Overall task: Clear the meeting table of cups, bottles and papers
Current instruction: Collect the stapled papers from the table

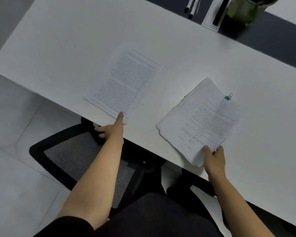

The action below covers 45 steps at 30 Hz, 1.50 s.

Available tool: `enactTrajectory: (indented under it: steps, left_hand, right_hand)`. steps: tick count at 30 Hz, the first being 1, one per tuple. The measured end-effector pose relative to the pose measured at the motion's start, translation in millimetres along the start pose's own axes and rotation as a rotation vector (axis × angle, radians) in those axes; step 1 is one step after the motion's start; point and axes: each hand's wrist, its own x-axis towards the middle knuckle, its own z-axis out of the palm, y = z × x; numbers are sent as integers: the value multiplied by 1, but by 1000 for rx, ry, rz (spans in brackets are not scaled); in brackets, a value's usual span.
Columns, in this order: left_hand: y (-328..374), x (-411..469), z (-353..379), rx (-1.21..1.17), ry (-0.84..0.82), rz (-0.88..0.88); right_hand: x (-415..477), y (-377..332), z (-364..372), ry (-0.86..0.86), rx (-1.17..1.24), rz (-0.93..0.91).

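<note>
White table point(67, 48), dark strip point(272, 43) along far side; pale tiled floor point(15, 168) left. One black mesh chair point(72, 159) tucked near edge.

Two paper lots. Sheets point(125, 82) flat at centre, near edge. Stack point(203, 120) right, one green clip point(227, 98).

Two pens point(192, 11) and one plant point(243, 11) far.

Left hand point(111, 129): thumb point(120, 116) on sheets' near corner, fingers curled past edge; grip cannot tell. Right hand point(214, 159) grasps stack's near corner.

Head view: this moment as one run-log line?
left hand: one digit on corner of flat sheets | right hand: grips corner of paper stack | stage: gathering papers
</note>
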Motion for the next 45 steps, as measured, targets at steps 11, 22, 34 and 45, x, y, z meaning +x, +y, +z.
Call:
enactTrajectory:
  steps: [11,22,34,45]
  left_hand:
    - [-86,-36,-53,-335,-200,220]
    - [-106,-176,-111,-98,132,1012]
    - [-184,-263,-237,-388,490,1037]
    - [-226,-191,-405,-548,679,937]
  right_hand:
    - [-14,-36,-3,37,1,-166]
    - [-70,-21,-112,13,21,-556]
    - [-151,27,-100,-404,225,-570]
    - [-279,32,34,-652,89,-692]
